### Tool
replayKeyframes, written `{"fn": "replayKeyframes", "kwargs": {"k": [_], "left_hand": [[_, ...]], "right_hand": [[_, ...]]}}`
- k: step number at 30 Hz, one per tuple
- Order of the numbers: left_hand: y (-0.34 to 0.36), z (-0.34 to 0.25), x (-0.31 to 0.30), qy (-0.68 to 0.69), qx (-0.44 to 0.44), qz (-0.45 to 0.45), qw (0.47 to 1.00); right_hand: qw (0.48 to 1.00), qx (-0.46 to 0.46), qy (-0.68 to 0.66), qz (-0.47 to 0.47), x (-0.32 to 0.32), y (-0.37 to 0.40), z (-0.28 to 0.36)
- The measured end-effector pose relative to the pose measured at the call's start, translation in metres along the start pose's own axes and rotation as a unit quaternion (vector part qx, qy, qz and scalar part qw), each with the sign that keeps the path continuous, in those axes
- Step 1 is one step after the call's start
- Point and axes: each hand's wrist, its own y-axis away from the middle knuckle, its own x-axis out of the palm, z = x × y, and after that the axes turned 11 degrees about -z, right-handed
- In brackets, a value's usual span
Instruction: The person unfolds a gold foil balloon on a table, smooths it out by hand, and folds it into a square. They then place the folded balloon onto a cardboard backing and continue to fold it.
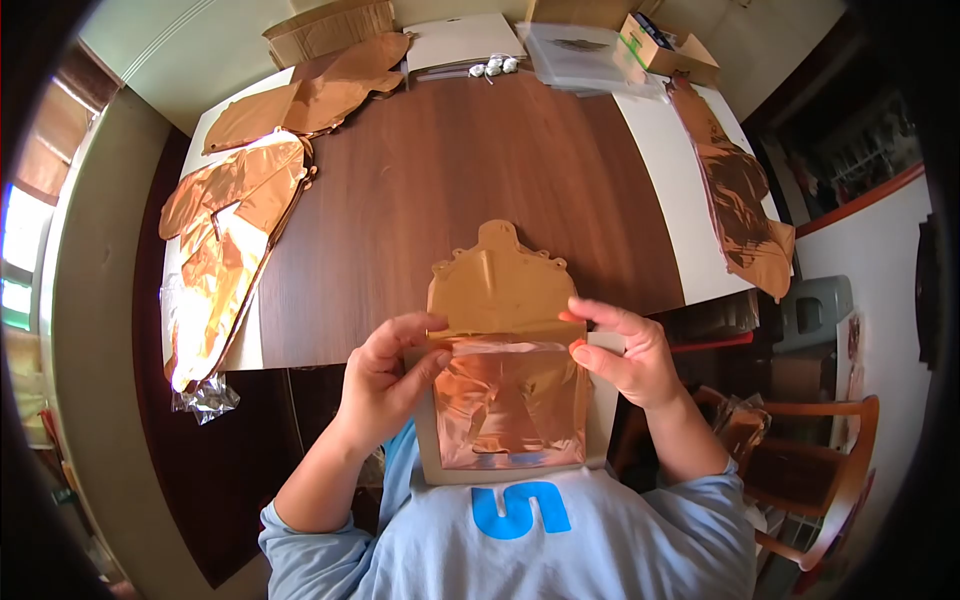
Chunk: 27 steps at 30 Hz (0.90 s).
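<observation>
Left hand (385,375) and right hand (625,355) are each pinching the mouth of the clear sleeve (510,405) before the chest, foil balloon (497,285) standing half out; judging level, even grips best for sliding foil straight, uncreased.

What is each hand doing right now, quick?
Left hand: closed, pinching the left edge of the foil balloon packet.
Right hand: closed, pinching the right edge of the same packet.

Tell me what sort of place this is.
Probably a home dining room: a wooden table, a wooden chair beside it and flat foil balloons around. The left hand and right hand grip a packaged balloon.
</observation>
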Motion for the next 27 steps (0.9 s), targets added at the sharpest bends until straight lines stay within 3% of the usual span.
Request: {"fn": "replayKeyframes", "kwargs": {"k": [5, 8, 15, 19, 21, 23, 24, 26, 27], "left_hand": [[0.009, -0.028, -0.001, -0.035, -0.076, 0.003, 0.997], [0.013, -0.052, -0.006, -0.087, -0.153, 0.048, 0.983], [0.033, -0.078, -0.019, -0.176, -0.097, 0.076, 0.977], [0.005, -0.096, -0.017, -0.160, -0.179, 0.069, 0.968], [-0.033, -0.076, -0.022, -0.225, -0.226, 0.083, 0.944], [-0.062, -0.030, -0.029, -0.146, -0.304, 0.045, 0.940], [-0.072, -0.017, -0.029, -0.256, -0.227, 0.041, 0.939], [-0.085, -0.003, -0.024, -0.460, -0.068, 0.031, 0.885], [-0.086, -0.002, -0.019, -0.502, 0.054, -0.004, 0.863]], "right_hand": [[0.988, -0.006, 0.150, 0.033, -0.009, 0.006, 0.034], [0.984, -0.017, 0.172, 0.048, -0.012, 0.013, 0.041], [0.975, -0.029, 0.175, 0.134, -0.014, 0.019, 0.080], [0.968, -0.017, 0.215, 0.131, -0.008, -0.005, 0.088], [0.970, 0.044, 0.195, 0.139, -0.005, -0.045, 0.058], [0.959, 0.191, 0.166, 0.130, -0.001, -0.085, 0.024], [0.964, 0.214, 0.099, 0.126, -0.003, -0.100, -0.002], [0.955, 0.229, 0.139, 0.127, -0.004, -0.122, -0.011], [0.950, 0.237, 0.158, 0.128, -0.003, -0.130, -0.012]]}}
